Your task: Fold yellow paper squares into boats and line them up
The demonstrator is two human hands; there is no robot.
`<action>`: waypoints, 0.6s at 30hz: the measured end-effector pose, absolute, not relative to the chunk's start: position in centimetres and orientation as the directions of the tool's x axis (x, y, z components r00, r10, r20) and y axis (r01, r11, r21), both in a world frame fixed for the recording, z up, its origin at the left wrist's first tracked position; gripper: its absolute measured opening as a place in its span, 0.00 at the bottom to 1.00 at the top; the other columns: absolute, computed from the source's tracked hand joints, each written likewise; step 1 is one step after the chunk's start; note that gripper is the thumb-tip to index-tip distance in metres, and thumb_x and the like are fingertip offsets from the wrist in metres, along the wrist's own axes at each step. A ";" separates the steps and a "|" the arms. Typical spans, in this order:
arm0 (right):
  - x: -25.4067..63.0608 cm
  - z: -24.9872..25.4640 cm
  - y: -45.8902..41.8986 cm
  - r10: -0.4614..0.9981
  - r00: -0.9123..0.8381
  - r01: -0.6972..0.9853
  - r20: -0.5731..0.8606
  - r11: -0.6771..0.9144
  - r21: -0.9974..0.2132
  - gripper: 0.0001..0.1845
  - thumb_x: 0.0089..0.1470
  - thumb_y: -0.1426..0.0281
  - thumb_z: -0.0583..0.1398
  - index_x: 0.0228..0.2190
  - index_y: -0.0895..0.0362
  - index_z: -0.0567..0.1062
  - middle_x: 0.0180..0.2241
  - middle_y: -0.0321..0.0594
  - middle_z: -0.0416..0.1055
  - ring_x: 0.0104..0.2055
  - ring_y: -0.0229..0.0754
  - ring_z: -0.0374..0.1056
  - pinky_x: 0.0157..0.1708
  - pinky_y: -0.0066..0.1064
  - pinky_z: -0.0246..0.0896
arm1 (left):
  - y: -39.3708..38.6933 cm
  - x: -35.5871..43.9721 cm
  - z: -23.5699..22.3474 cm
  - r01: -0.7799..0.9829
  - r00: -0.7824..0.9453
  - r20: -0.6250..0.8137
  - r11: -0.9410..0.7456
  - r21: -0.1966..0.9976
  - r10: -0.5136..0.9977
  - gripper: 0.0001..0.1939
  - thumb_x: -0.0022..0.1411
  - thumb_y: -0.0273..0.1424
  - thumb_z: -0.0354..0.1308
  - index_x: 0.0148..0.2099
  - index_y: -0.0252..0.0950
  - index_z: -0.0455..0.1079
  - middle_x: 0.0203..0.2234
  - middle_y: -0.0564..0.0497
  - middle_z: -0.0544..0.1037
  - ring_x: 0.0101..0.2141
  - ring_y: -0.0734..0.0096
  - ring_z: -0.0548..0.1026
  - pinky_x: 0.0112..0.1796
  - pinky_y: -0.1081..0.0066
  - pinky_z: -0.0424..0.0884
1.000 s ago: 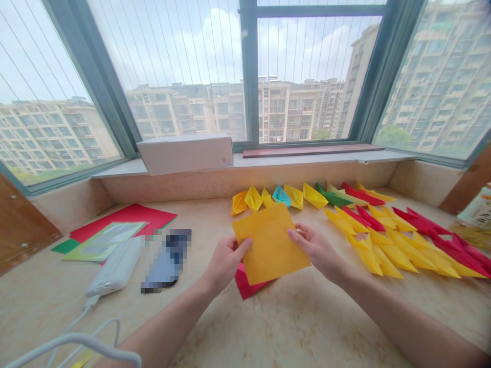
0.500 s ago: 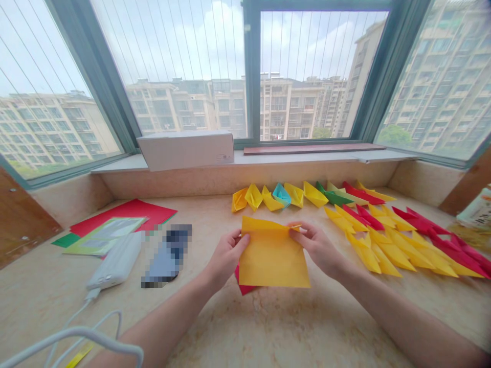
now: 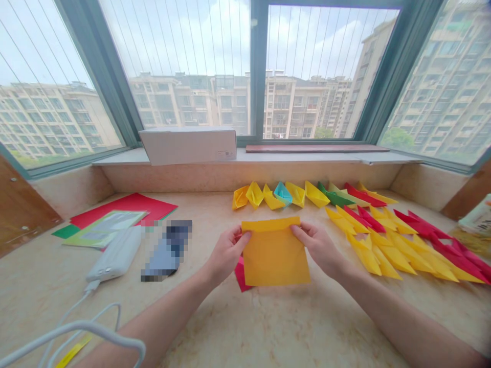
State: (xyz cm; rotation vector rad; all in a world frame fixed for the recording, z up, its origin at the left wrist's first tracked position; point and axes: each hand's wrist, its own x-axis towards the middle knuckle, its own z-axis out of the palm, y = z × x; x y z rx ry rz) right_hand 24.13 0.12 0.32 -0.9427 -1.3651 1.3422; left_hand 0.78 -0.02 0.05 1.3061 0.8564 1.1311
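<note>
Between my two hands a yellow sheet of paper (image 3: 275,258) is held up by its upper corners, with a strip along its top edge bent over. My left hand (image 3: 229,251) pinches the upper left corner between thumb and fingers. At the upper right corner, my right hand (image 3: 315,246) grips the same sheet, thumb in front. Behind the sheet, a piece of red paper (image 3: 241,276) lies on the counter, mostly hidden. Beyond my hands stands a row of folded paper boats (image 3: 316,194), mostly yellow, with a blue one (image 3: 283,194) among them.
More yellow and red folded papers (image 3: 399,250) cover the right side. A plastic container (image 3: 477,225) stands at the far right. Left lie red sheets (image 3: 126,207), a white power bank (image 3: 115,258) with a cable (image 3: 76,327), and a blurred dark object (image 3: 166,253). A white box (image 3: 190,145) sits on the sill.
The sheet's top edge, wavy before, is now straighter and pulled flat between my hands. My right fingers have shifted on the corner. The view has tilted slightly.
</note>
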 end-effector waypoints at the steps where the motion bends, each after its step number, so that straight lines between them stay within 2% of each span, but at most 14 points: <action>1: 24.2 0.3 0.2 0.970 -0.215 -0.106 0.117 0.096 -0.990 0.20 0.53 0.53 0.64 0.40 0.55 0.77 0.39 0.43 0.80 0.41 0.51 0.76 0.42 0.40 0.70 | 0.0 0.7 0.0 -0.136 0.251 0.125 -0.093 0.986 0.960 0.19 0.60 0.42 0.62 0.48 0.35 0.72 0.42 0.45 0.81 0.41 0.61 0.79 0.42 0.67 0.75; 3: 24.3 0.2 0.2 0.979 -0.169 -0.135 0.111 0.088 -0.987 0.22 0.51 0.55 0.66 0.44 0.53 0.73 0.37 0.42 0.81 0.39 0.50 0.77 0.40 0.40 0.71 | 0.1 0.7 0.0 -0.150 0.209 0.130 -0.099 0.984 0.969 0.22 0.59 0.41 0.63 0.52 0.36 0.68 0.38 0.47 0.81 0.38 0.63 0.79 0.39 0.68 0.75; 6: 24.2 0.1 0.2 0.988 -0.117 -0.213 0.101 0.075 -0.974 0.29 0.49 0.57 0.68 0.48 0.49 0.64 0.32 0.37 0.81 0.32 0.49 0.77 0.32 0.37 0.71 | 0.2 0.5 -0.4 -0.158 0.184 0.150 -0.122 0.980 0.971 0.31 0.60 0.40 0.63 0.62 0.42 0.57 0.30 0.54 0.79 0.30 0.68 0.78 0.32 0.71 0.73; 7: 24.2 0.1 0.2 0.988 -0.110 -0.235 0.112 0.083 -0.968 0.29 0.49 0.57 0.68 0.48 0.48 0.62 0.31 0.35 0.80 0.31 0.48 0.77 0.30 0.36 0.71 | 0.3 0.4 -0.5 -0.128 0.184 0.176 -0.154 0.980 0.967 0.30 0.61 0.40 0.62 0.62 0.43 0.58 0.28 0.55 0.78 0.29 0.69 0.77 0.30 0.73 0.72; 10: 24.0 0.0 0.1 0.981 -0.082 -0.272 0.175 0.147 -0.951 0.27 0.51 0.59 0.67 0.46 0.46 0.59 0.29 0.32 0.79 0.28 0.45 0.76 0.27 0.33 0.70 | 0.3 0.2 -1.1 0.057 0.165 0.273 -0.285 0.957 0.948 0.18 0.64 0.41 0.59 0.52 0.39 0.69 0.30 0.53 0.78 0.31 0.70 0.76 0.31 0.76 0.70; 13: 24.0 -0.4 0.2 0.970 -0.043 -0.250 0.240 0.222 -0.942 0.24 0.54 0.59 0.65 0.46 0.46 0.59 0.28 0.30 0.77 0.26 0.42 0.74 0.26 0.31 0.68 | 0.2 0.0 -1.2 0.206 0.155 0.327 -0.354 0.912 0.932 0.16 0.66 0.40 0.55 0.51 0.38 0.74 0.36 0.50 0.80 0.33 0.70 0.75 0.33 0.75 0.70; 15: 24.1 -0.9 0.4 0.959 0.000 -0.166 0.284 0.280 -0.946 0.18 0.54 0.58 0.65 0.41 0.48 0.65 0.27 0.31 0.75 0.26 0.41 0.72 0.27 0.30 0.68 | 0.1 -0.1 -1.0 0.230 0.167 0.358 -0.389 0.892 0.919 0.17 0.67 0.39 0.54 0.54 0.39 0.73 0.40 0.49 0.80 0.35 0.69 0.76 0.34 0.74 0.71; 18: 24.4 -1.5 0.7 0.938 0.068 0.015 0.339 0.338 -0.941 0.14 0.53 0.56 0.65 0.34 0.53 0.73 0.30 0.36 0.76 0.32 0.42 0.72 0.33 0.32 0.68 | -0.1 -0.2 -0.7 0.246 0.199 0.431 -0.471 0.847 0.880 0.15 0.68 0.37 0.52 0.48 0.39 0.78 0.39 0.48 0.79 0.37 0.67 0.76 0.35 0.73 0.71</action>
